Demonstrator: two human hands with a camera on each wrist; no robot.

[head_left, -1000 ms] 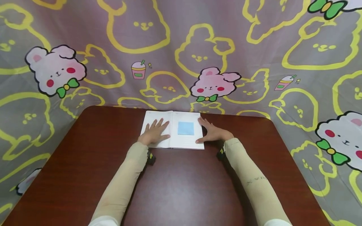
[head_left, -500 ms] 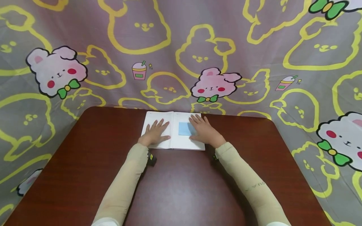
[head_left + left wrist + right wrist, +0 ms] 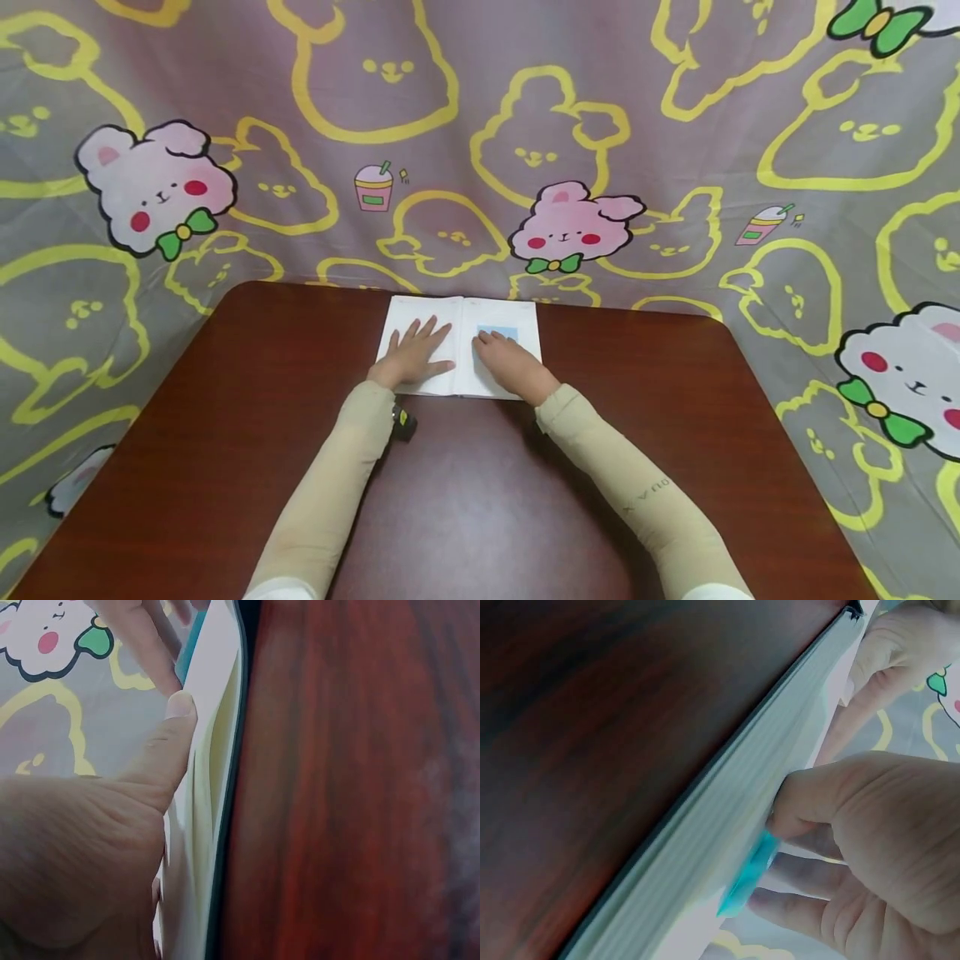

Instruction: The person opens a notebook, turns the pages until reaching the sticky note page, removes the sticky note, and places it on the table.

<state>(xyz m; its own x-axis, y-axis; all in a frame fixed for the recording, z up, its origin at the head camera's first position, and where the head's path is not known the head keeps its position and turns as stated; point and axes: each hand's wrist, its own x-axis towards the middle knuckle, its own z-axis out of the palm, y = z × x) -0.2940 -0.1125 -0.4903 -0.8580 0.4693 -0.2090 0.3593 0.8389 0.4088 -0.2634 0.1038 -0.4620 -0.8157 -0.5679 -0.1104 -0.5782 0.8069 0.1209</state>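
An open notebook with white pages lies on the far part of the table. On its right page is a light blue square sticky note, which my right hand partly covers. In the right wrist view, that hand's thumb bends down by one end of the note, with other fingers along its far side; whether they pinch it is unclear. My left hand rests on the left page with its fingers spread. The left wrist view shows its thumb along the near page edge.
The dark reddish-brown table extends in front of and beside the notebook. A grey curtain with yellow outlines and cartoon bears hangs right behind the table's far edge. A black wrist camera sits under the left wrist.
My right hand has moved left from the notebook's right edge, over the blue sticky note to its left side, its fingers drawing closer together. My left hand has stayed on the left page.
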